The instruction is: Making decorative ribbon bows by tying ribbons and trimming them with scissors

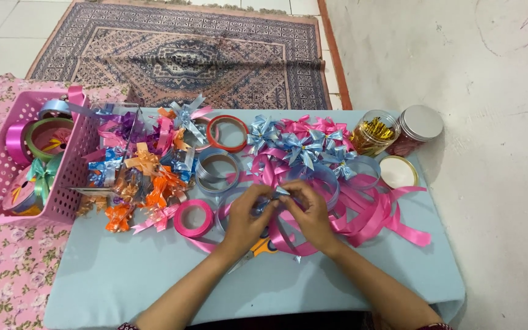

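Observation:
My left hand (247, 215) and my right hand (308, 211) meet over the middle of a low blue table (154, 275), both pinching a small piece of blue ribbon (281, 191) between the fingertips. Under them lie loops of pink ribbon (374, 211) and blue ribbon. Orange-handled scissors (265, 247) show partly beneath my left wrist. Finished blue and pink bows (300, 143) lie just beyond my hands.
A pink basket (7, 177) of ribbon rolls stands at the left. Orange, pink and blue bows (148, 177) pile beside it. Ribbon rolls (227, 132) lie mid-table. A clear jar of gold pieces (374, 131), a lidded jar (420, 125) and a loose lid (397, 172) stand at the right. A patterned rug (184, 55) lies beyond.

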